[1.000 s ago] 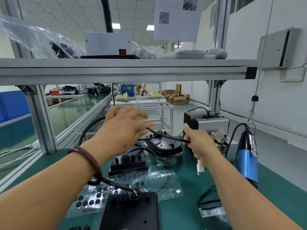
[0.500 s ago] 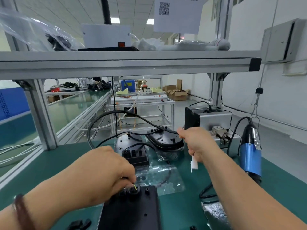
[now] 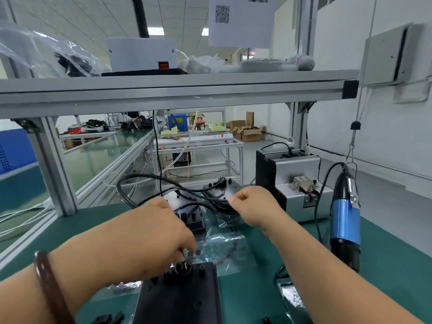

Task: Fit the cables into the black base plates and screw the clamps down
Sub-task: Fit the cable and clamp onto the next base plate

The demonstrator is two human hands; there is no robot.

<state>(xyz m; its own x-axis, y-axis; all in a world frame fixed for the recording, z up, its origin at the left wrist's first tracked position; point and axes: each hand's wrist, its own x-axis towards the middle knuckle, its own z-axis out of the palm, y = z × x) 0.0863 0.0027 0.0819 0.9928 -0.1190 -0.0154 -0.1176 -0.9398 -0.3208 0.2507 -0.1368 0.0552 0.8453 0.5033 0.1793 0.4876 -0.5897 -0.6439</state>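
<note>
Flat black rectangular plastic base plate [image 3: 180,298] lies level. Thin black round cable [image 3: 145,175] ends at its far edge and loops high beyond it. Smaller black moulded base plate [image 3: 192,218] lies just beyond it.

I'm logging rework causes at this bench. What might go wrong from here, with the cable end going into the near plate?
1. The cable loops wide over the far plates; a pull by the right hand, which pinches it, may drag them.
2. The left hand hides the cable end at the near plate, so it might seat wrongly unseen.
3. The bag of small parts lies right by that plate and may get snagged.
</note>
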